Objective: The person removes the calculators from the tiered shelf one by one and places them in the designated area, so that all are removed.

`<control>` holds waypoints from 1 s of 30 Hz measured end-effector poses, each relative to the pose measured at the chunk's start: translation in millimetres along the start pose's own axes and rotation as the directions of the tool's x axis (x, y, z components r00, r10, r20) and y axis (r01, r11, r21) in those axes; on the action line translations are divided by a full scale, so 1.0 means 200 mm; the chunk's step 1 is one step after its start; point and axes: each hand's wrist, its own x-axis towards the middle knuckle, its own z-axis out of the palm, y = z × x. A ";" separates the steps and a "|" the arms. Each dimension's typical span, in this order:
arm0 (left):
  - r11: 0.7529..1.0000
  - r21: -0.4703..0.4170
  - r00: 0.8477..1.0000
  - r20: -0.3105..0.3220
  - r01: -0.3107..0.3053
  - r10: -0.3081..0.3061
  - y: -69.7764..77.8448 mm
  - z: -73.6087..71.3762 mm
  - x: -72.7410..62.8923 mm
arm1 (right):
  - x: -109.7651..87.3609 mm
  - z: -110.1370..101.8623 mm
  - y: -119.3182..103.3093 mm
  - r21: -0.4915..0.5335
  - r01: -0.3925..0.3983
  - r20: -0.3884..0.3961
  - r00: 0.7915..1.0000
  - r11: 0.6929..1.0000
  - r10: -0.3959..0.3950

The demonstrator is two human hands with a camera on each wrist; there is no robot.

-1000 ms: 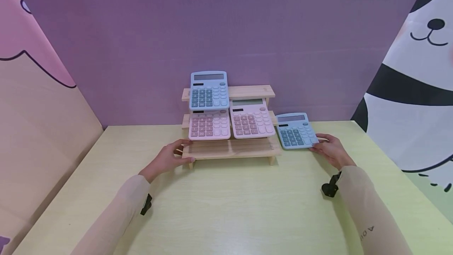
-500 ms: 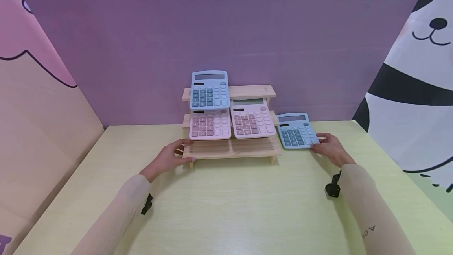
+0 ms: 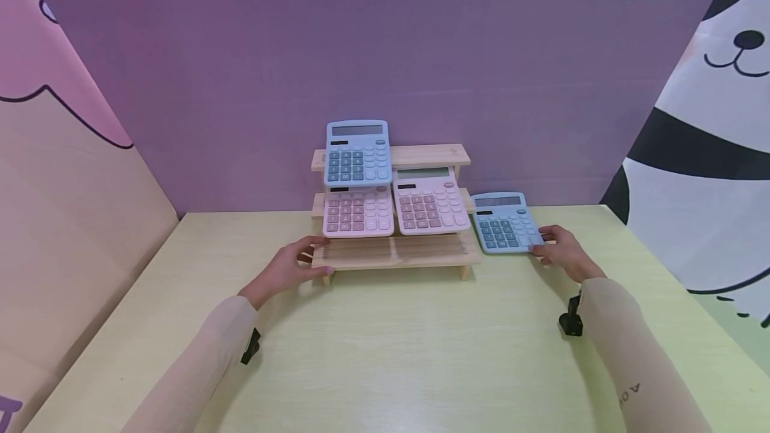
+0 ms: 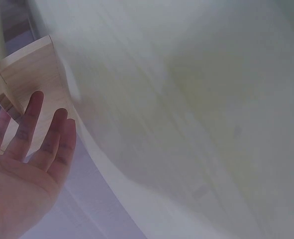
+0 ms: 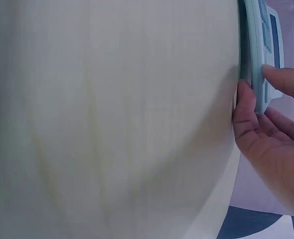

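Here, right hand [image 3: 564, 254] pinches blue calculator [image 3: 502, 224] at near-right corner; left hand [image 3: 284, 271] grips rack [image 3: 397, 254].

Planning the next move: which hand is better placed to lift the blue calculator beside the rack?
The right hand, probably: it pinches that blue calculator by a corner, while the left hand holds the wooden rack by its left end.

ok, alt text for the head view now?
A person's right hand grips a blue calculator beside a tiered wooden stand bearing a second blue calculator above two pink calculators; the left hand holds the stand's left end.
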 end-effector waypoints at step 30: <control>1.000 0.010 1.000 -0.007 0.003 -0.003 0.00 0.00 0.00 | -0.02 0.01 -0.02 -0.102 0.014 -0.001 1.000 0.995 -0.014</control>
